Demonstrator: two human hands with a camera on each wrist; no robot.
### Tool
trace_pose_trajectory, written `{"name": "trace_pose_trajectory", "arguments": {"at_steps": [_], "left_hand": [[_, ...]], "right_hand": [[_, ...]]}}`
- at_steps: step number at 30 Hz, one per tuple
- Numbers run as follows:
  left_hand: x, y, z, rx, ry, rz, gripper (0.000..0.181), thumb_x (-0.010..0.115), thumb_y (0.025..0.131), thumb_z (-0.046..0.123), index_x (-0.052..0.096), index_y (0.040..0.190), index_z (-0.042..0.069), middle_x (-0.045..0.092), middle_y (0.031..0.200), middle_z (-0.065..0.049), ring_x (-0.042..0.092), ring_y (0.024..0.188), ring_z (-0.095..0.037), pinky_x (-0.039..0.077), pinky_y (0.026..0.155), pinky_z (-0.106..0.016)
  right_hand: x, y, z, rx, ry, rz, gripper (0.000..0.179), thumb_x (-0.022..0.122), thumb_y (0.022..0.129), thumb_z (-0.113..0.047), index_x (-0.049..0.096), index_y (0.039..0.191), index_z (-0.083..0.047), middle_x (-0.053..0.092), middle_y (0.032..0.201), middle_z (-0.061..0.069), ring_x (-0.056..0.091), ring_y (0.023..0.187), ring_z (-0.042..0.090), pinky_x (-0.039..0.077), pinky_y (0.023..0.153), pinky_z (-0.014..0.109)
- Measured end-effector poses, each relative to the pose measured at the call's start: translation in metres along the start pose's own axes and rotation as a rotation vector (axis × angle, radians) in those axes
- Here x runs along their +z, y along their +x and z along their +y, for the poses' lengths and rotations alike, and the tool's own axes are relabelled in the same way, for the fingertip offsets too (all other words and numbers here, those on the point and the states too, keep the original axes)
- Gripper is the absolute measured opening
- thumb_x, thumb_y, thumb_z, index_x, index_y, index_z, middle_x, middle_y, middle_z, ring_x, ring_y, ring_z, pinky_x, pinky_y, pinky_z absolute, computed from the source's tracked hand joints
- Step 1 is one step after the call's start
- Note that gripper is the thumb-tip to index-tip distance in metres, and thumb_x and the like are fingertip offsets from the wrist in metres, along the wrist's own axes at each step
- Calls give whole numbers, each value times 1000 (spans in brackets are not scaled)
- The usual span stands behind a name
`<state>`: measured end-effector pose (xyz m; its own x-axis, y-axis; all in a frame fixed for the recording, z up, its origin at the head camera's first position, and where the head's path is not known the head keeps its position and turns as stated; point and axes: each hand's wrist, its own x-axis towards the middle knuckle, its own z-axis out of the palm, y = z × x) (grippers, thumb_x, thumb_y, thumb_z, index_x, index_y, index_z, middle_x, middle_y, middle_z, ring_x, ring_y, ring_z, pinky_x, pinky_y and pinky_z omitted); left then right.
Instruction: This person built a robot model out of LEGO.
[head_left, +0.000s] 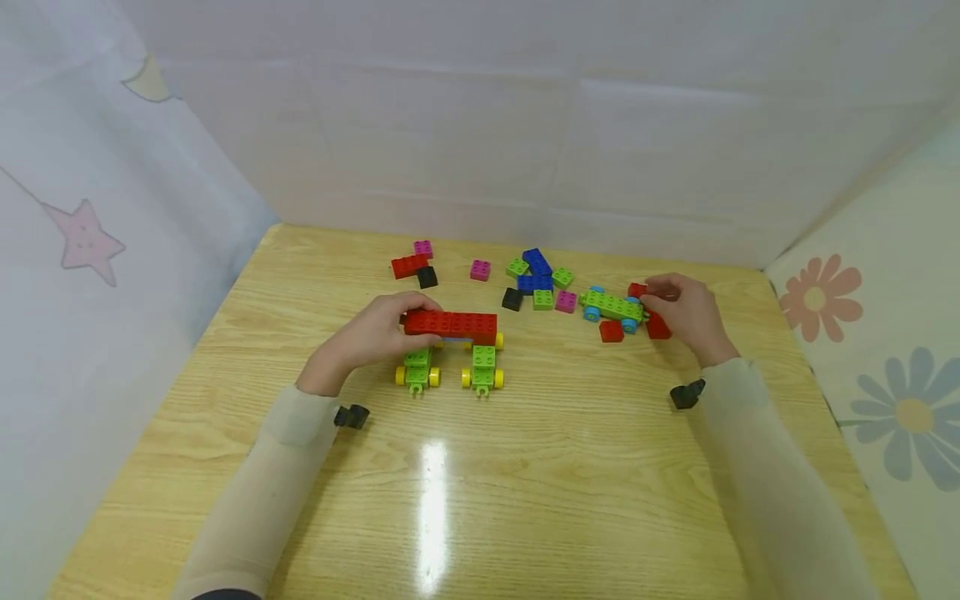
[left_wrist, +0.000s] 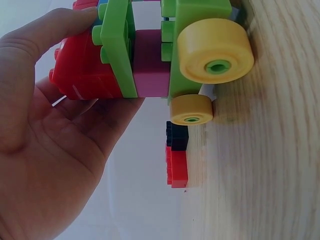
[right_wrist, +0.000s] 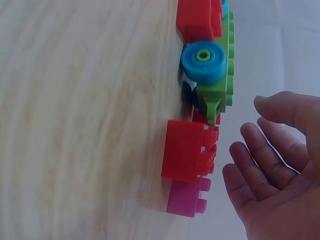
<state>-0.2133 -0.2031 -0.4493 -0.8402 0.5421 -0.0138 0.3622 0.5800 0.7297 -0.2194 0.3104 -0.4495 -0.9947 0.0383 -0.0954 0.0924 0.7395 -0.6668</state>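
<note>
My left hand (head_left: 375, 329) grips the left end of a built toy-brick structure, thumb on one side and fingers on the other. Two red bricks (head_left: 452, 323) form its top, and beneath are green wheeled bases (head_left: 483, 377) with yellow wheels (left_wrist: 216, 51). A pink brick (left_wrist: 151, 62) sits between green pieces in the left wrist view. On the right, my right hand (head_left: 690, 317) hovers beside a red brick (right_wrist: 186, 150), its fingers loosely bent and apart from the bricks. Just left of it stands a green wheeled base with blue wheels (right_wrist: 204, 62).
Loose blue bricks (head_left: 535, 284), several small green ones, a black brick (head_left: 512, 299) and pink bricks (head_left: 480, 269) lie along the back middle. Farther left are a red brick (head_left: 408, 266) and another black brick (head_left: 427, 277). A white cloth wall (head_left: 510, 150) rises behind the table.
</note>
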Motion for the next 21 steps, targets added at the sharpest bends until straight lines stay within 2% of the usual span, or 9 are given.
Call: {"name": "trace_pose_trajectory", "arguments": {"at_steps": [4,9,11,13,17,21], "left_hand": [[0,0,1,1,2,0,34,88,99,22,74,130,16,78,119,-4,65,96,-23,57,91,-41],[0,-1,2,3,3,-1,35,88,99,23,75,130,15,78,119,-4,65,96,-23,57,91,-41],[-1,-1,3,2,3,-2,35,88,99,23,74,131,15,77,120,-4,65,97,-23,57,92,-41],[-1,-1,3,0,3,-4,35,88,100,23,74,131,15,77,120,-4,65,97,-23,57,92,-41],[-2,-1,3,-3,-1,-9,35,87,100,23,74,131,15,77,120,-5,64,97,-24,57,92,-41],[-2,-2,4,-7,-3,-11,35,87,100,23,74,131,15,77,120,-5,64,97,-24,57,92,-42]], "right_hand": [[-5,7,3,-9,-2,2,53,66,115,-34,61,156,-2,65,152,26,60,138,47,53,114,63],[-10,11,6,8,-17,2,54,65,115,-35,60,157,-2,65,153,25,60,139,46,59,101,46],[-11,11,7,20,-17,0,55,65,115,-36,59,158,-3,65,154,25,60,140,45,58,99,44],[-12,11,7,29,-6,1,55,65,114,-35,59,158,-3,65,154,25,60,140,45,59,104,48],[-12,12,8,18,15,1,54,65,115,-32,59,158,-1,64,155,26,58,142,48,51,118,64],[-12,12,7,10,20,1,54,64,115,-33,59,158,-1,64,155,27,58,142,49,49,121,67]]}}
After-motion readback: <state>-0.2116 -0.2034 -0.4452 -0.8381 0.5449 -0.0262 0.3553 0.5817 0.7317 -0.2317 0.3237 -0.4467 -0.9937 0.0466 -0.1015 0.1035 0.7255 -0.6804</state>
